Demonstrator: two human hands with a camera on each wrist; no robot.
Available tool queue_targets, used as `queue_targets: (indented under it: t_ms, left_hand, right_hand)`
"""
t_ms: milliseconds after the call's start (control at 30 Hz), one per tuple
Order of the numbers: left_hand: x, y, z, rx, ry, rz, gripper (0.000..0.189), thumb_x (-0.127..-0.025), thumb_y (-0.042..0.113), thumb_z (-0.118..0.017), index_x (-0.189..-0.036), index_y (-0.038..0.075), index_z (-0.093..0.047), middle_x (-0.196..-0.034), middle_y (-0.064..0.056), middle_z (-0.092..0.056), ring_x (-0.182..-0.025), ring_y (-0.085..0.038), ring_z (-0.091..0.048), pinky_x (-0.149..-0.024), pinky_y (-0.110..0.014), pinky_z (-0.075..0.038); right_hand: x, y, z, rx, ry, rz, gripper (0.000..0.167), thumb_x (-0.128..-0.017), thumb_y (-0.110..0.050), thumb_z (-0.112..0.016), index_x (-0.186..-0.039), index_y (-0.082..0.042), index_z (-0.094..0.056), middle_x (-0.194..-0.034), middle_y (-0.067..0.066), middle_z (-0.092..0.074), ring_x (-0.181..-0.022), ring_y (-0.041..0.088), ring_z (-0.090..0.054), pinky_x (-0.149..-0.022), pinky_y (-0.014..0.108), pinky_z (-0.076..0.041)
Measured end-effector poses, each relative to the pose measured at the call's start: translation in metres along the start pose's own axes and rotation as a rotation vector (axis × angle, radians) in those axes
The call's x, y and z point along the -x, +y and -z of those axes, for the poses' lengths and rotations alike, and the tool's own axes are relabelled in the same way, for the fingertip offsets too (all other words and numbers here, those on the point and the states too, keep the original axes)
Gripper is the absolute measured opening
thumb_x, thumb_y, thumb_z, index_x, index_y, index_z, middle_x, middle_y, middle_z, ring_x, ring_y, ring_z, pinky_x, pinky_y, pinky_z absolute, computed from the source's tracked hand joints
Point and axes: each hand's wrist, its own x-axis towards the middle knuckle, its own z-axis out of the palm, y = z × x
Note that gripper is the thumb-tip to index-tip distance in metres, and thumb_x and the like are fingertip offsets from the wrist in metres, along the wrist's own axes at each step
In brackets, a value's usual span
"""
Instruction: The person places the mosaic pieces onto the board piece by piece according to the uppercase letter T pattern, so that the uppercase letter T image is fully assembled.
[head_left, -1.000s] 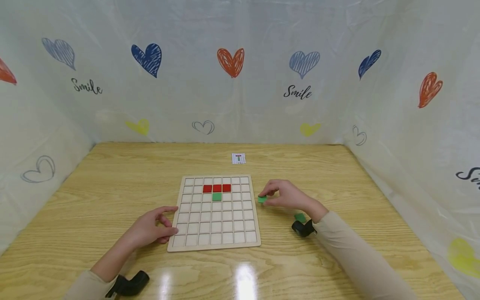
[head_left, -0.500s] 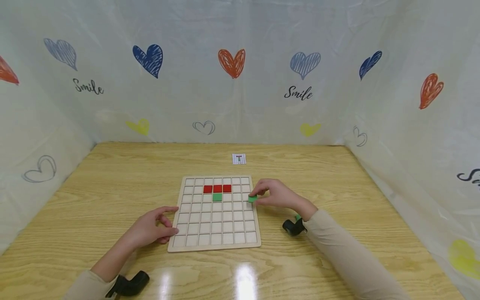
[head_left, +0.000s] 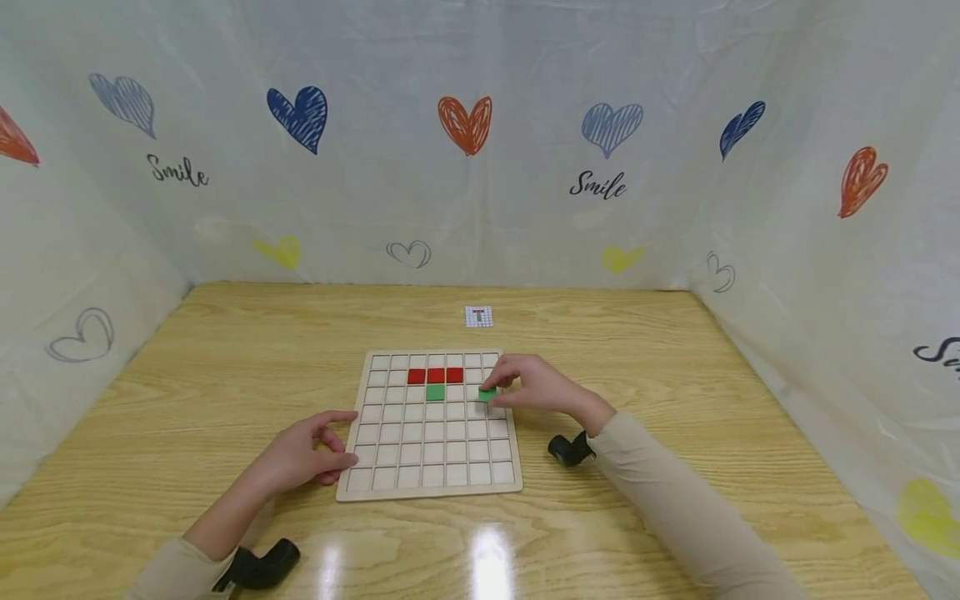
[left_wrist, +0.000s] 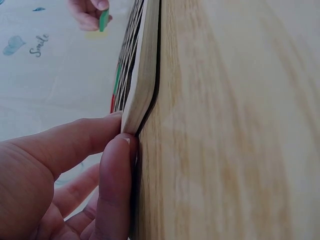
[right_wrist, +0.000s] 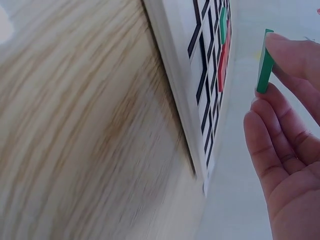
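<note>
In the head view my right hand point(head_left: 536, 385) pinches a green square tile point(head_left: 487, 396) over the right side of a wooden grid board point(head_left: 427, 495). The right wrist view shows that tile point(right_wrist: 265, 62) on edge between thumb and fingertips, raised off the board. My left hand point(head_left: 300, 454) touches the board's left edge with the index finger and thumb, set apart along it; its other fingers bend underneath. On the board, a row of 3 red tiles point(head_left: 436, 376) lies near the far side. One green tile point(head_left: 435, 392) sits just below the middle red one.
A small printed card point(head_left: 478, 317) with a red and green T pattern on a grid lies beyond the board. Both wrists carry black camera mounts point(head_left: 258, 567). A white curtain point(head_left: 465, 217) with hearts and lettering encloses the wooden table point(head_left: 637, 333) at back and sides.
My right hand has carried the green tile leftward, from beside the board to over its right columns. Another green tile on the table has become hidden behind the right wrist. The left hand stays put.
</note>
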Motion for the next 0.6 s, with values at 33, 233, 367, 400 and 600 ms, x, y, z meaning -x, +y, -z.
queue_targets:
  t_ms: [33,233,367,400,600]
  left_hand:
    - [0.0,0.0,0.0,-0.002,0.0,0.0,0.068,-0.077,0.014,-0.077,-0.134,-0.001,-0.044,-0.082,-0.008,-0.054,-0.06,-0.017,-0.057,-0.052,-0.029,-0.052]
    - [0.0,0.001,-0.001,-0.006,0.004,0.013,0.067,-0.077,0.013,-0.077,-0.134,-0.001,-0.045,-0.082,-0.008,-0.054,-0.06,-0.017,-0.057,-0.052,-0.029,-0.052]
    - [-0.001,0.001,-0.001,-0.009,0.004,0.018,0.067,-0.077,0.013,-0.077,-0.134,-0.001,-0.045,-0.082,-0.008,-0.054,-0.06,-0.017,-0.057,-0.052,-0.029,-0.052]
    - [-0.001,0.001,-0.001,-0.011,0.005,0.019,0.067,-0.077,0.013,-0.077,-0.134,-0.001,-0.045,-0.082,-0.008,-0.054,-0.06,-0.017,-0.057,-0.052,-0.029,-0.052]
    - [0.001,0.002,0.0,-0.015,0.005,0.027,0.068,-0.077,0.013,-0.077,-0.134,-0.001,-0.044,-0.082,-0.008,-0.054,-0.06,-0.017,-0.056,-0.052,-0.029,-0.052]
  right_hand:
    - [-0.001,0.0,0.0,-0.001,-0.002,0.0,0.016,-0.081,-0.008,-0.073,-0.097,-0.008,-0.073,-0.095,-0.002,-0.062,-0.084,0.018,-0.055,-0.075,0.033,-0.049]
    - [-0.009,-0.003,-0.004,-0.013,-0.016,0.012,0.017,-0.081,-0.008,-0.073,-0.097,-0.007,-0.073,-0.094,0.0,-0.063,-0.083,0.018,-0.055,-0.075,0.032,-0.05]
    - [-0.014,-0.006,-0.007,-0.019,-0.026,0.027,0.017,-0.08,-0.008,-0.073,-0.098,-0.007,-0.072,-0.094,0.002,-0.062,-0.084,0.02,-0.055,-0.075,0.03,-0.049]
    - [-0.015,-0.007,-0.008,-0.021,-0.031,0.03,0.018,-0.08,-0.008,-0.073,-0.098,-0.006,-0.072,-0.094,0.001,-0.062,-0.084,0.019,-0.055,-0.076,0.03,-0.049]
    - [-0.026,-0.009,-0.015,-0.011,-0.055,0.046,0.018,-0.08,-0.009,-0.074,-0.097,-0.007,-0.072,-0.092,-0.001,-0.061,-0.083,0.018,-0.055,-0.076,0.026,-0.049]
